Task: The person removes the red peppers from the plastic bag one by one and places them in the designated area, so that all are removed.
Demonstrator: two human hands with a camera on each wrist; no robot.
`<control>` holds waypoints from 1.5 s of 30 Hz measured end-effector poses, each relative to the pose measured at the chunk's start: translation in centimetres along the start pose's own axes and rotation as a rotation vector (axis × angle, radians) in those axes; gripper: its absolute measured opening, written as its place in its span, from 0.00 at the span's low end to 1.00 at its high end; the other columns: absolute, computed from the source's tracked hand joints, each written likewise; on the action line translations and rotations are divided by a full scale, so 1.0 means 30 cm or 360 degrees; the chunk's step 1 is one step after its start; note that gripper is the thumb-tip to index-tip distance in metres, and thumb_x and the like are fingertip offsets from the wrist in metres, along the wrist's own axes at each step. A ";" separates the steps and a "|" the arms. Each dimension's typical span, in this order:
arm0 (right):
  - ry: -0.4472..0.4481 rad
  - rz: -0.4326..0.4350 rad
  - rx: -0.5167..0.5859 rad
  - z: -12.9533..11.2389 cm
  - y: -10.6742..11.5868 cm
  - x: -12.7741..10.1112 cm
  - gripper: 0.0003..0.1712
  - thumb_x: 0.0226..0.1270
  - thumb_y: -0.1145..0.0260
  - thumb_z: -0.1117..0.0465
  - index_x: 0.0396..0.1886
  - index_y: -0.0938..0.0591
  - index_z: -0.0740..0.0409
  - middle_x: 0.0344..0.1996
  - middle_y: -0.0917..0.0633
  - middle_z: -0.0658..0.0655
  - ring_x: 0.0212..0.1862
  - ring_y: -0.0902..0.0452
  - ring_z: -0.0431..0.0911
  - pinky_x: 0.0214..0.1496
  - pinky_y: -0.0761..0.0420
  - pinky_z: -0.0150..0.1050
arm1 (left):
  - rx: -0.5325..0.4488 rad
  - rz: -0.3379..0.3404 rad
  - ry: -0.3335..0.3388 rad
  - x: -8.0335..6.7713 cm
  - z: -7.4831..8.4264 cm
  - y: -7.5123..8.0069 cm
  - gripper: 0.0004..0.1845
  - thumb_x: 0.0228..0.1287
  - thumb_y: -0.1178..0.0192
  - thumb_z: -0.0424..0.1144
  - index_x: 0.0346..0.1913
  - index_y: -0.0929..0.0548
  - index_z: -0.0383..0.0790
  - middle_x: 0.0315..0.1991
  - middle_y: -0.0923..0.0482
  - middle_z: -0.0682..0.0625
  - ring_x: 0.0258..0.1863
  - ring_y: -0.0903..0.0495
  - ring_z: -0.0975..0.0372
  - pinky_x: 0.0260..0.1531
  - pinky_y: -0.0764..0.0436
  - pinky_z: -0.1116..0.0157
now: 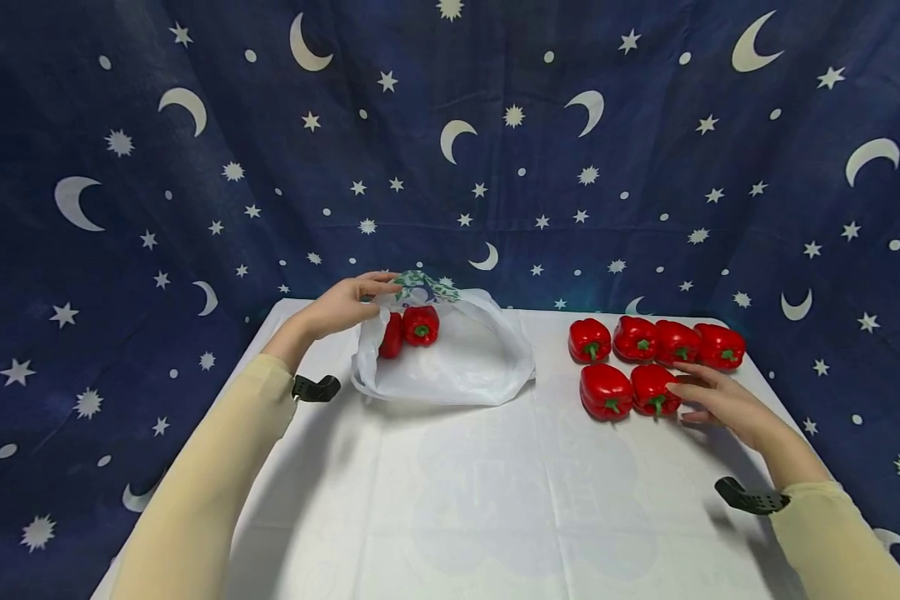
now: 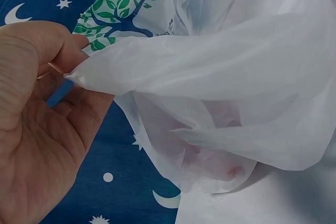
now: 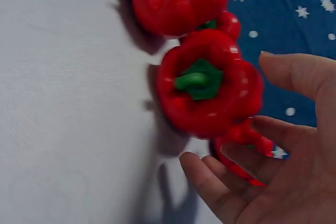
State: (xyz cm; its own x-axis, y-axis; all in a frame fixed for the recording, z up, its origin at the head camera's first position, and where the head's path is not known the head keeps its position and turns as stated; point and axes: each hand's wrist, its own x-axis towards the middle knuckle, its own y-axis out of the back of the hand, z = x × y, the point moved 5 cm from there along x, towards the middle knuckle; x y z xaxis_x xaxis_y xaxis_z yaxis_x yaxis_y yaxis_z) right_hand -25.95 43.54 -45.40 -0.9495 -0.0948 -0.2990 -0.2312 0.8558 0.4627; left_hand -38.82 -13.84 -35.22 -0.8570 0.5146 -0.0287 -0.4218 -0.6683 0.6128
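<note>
My left hand (image 1: 350, 302) pinches the rim of a white plastic bag (image 1: 487, 367) at its upper left, close to a printed tree in green and blue. The bag lies with its mouth facing me. Inside it, at the left, are two red bell peppers (image 1: 421, 326); in the left wrist view they show faintly through the plastic. My right hand (image 1: 727, 404) has its fingers spread loosely at the right side of a red bell pepper (image 3: 210, 85) with a green stem. Nothing is gripped by this hand.
Another bell pepper (image 1: 606, 392) sits just left of the one by my right hand. Behind them several more bell peppers (image 1: 635, 338) stand in a row. All lie on a white-covered table (image 1: 480, 500), with a dark blue moon-and-star cloth (image 1: 420, 150) hanging behind.
</note>
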 end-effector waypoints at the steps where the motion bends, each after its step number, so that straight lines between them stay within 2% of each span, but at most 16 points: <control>1: 0.0032 0.0023 -0.0041 -0.013 0.008 -0.012 0.49 0.78 0.41 0.47 0.80 0.53 0.72 0.74 0.46 0.80 0.65 0.31 0.66 0.55 0.18 0.50 | 0.0006 0.0004 0.0000 0.001 0.000 0.002 0.29 0.69 0.49 0.30 0.73 0.24 0.46 0.79 0.44 0.57 0.77 0.44 0.54 0.58 0.25 0.53; 4: 0.0136 0.0085 -0.0108 -0.058 0.025 -0.043 0.45 0.80 0.43 0.48 0.79 0.49 0.74 0.73 0.43 0.79 0.58 0.23 0.45 0.53 0.17 0.47 | 0.0001 0.0019 0.0001 0.001 0.000 0.011 0.30 0.68 0.48 0.29 0.72 0.24 0.46 0.78 0.43 0.57 0.76 0.42 0.54 0.59 0.25 0.51; 6: 0.0216 0.0094 -0.0095 -0.094 0.024 -0.060 0.43 0.80 0.43 0.50 0.79 0.48 0.73 0.73 0.42 0.77 0.53 0.25 0.31 0.52 0.16 0.43 | -0.0015 0.0022 0.0003 0.001 -0.001 0.015 0.30 0.68 0.48 0.29 0.73 0.25 0.45 0.79 0.43 0.56 0.76 0.43 0.54 0.62 0.27 0.50; 8: 0.0283 0.0104 -0.0077 -0.136 0.009 -0.067 0.41 0.79 0.42 0.51 0.79 0.44 0.70 0.73 0.39 0.75 0.50 0.27 0.25 0.51 0.16 0.40 | -0.0029 0.0021 0.0005 0.000 0.001 0.017 0.30 0.68 0.48 0.28 0.73 0.26 0.43 0.79 0.44 0.56 0.77 0.43 0.53 0.62 0.28 0.48; 11: 0.0373 0.0076 -0.0096 -0.217 -0.041 -0.073 0.39 0.77 0.38 0.51 0.79 0.39 0.65 0.73 0.35 0.70 0.55 0.26 0.29 0.53 0.17 0.42 | -0.0035 0.0020 0.0014 0.002 0.001 0.019 0.30 0.69 0.49 0.28 0.74 0.27 0.43 0.80 0.45 0.55 0.77 0.44 0.53 0.61 0.28 0.50; 14: 0.0441 0.0005 -0.0099 -0.301 -0.114 -0.064 0.38 0.75 0.35 0.51 0.77 0.34 0.61 0.73 0.32 0.66 0.61 0.24 0.43 0.56 0.19 0.49 | -0.0026 0.0014 0.0021 0.004 -0.001 0.018 0.30 0.69 0.48 0.28 0.74 0.27 0.44 0.79 0.45 0.56 0.77 0.44 0.53 0.57 0.26 0.52; 18: 0.0530 -0.0174 -0.0025 -0.397 -0.235 -0.026 0.37 0.71 0.32 0.52 0.75 0.31 0.57 0.71 0.28 0.65 0.63 0.23 0.61 0.58 0.21 0.56 | -0.0020 0.0023 0.0017 0.007 -0.004 0.019 0.30 0.68 0.48 0.29 0.73 0.25 0.46 0.78 0.43 0.58 0.76 0.43 0.55 0.59 0.25 0.52; 24: 0.0636 -0.0478 -0.0016 -0.513 -0.466 0.068 0.35 0.69 0.31 0.50 0.74 0.27 0.50 0.70 0.26 0.58 0.68 0.28 0.58 0.64 0.24 0.54 | -0.0010 0.0035 0.0012 0.006 0.008 0.023 0.31 0.67 0.47 0.29 0.73 0.25 0.45 0.78 0.42 0.57 0.77 0.44 0.53 0.64 0.28 0.48; 27: 0.0661 -0.0608 0.0026 -0.558 -0.582 0.124 0.35 0.71 0.33 0.51 0.75 0.28 0.52 0.71 0.28 0.57 0.70 0.31 0.60 0.66 0.26 0.52 | -0.0013 0.0038 0.0011 0.005 0.015 0.024 0.30 0.68 0.48 0.29 0.73 0.26 0.44 0.78 0.42 0.57 0.77 0.44 0.54 0.63 0.27 0.49; 31: 0.0643 -0.0707 0.0125 -0.597 -0.706 0.220 0.35 0.73 0.35 0.54 0.77 0.31 0.53 0.73 0.31 0.59 0.69 0.30 0.58 0.65 0.25 0.51 | -0.0031 0.0046 0.0006 0.008 0.013 0.025 0.30 0.68 0.48 0.28 0.73 0.26 0.44 0.78 0.42 0.57 0.77 0.44 0.54 0.62 0.27 0.51; 33: 0.0585 -0.0735 0.0200 -0.611 -0.753 0.268 0.37 0.72 0.34 0.55 0.78 0.34 0.53 0.75 0.34 0.62 0.69 0.29 0.57 0.65 0.25 0.52 | -0.0037 0.0042 0.0008 0.011 0.009 0.024 0.30 0.69 0.48 0.28 0.73 0.26 0.44 0.78 0.42 0.57 0.77 0.44 0.55 0.61 0.27 0.52; 38: 0.0364 -0.0713 0.0519 -0.627 -0.825 0.379 0.41 0.74 0.36 0.59 0.81 0.41 0.57 0.78 0.41 0.67 0.73 0.35 0.60 0.66 0.27 0.59 | -0.0026 0.0041 0.0014 0.014 0.012 0.022 0.30 0.69 0.47 0.28 0.74 0.26 0.45 0.78 0.42 0.59 0.76 0.43 0.55 0.47 0.25 0.57; 41: 0.0274 -0.0645 0.0724 -0.631 -0.851 0.436 0.40 0.75 0.38 0.62 0.81 0.43 0.59 0.77 0.40 0.67 0.74 0.40 0.63 0.66 0.29 0.60 | -0.0023 0.0051 0.0016 0.016 0.013 0.022 0.30 0.69 0.47 0.28 0.74 0.26 0.45 0.78 0.41 0.59 0.76 0.42 0.55 0.48 0.25 0.59; 45: 0.0207 -0.0526 0.0873 -0.632 -0.881 0.499 0.41 0.72 0.35 0.63 0.80 0.41 0.59 0.75 0.37 0.64 0.73 0.39 0.65 0.65 0.28 0.60 | -0.0032 0.0055 0.0023 0.016 0.014 0.020 0.30 0.68 0.47 0.28 0.74 0.26 0.44 0.77 0.41 0.59 0.76 0.42 0.55 0.58 0.25 0.56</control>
State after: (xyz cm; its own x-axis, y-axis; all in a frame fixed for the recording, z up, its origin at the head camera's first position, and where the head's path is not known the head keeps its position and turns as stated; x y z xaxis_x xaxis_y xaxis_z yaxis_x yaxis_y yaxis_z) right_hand -38.07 9.88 -46.28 -0.8729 -0.4287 -0.2331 -0.4063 0.9030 -0.1395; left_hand -39.36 -13.76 -34.54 -0.8753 0.4832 -0.0190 -0.3974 -0.6964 0.5975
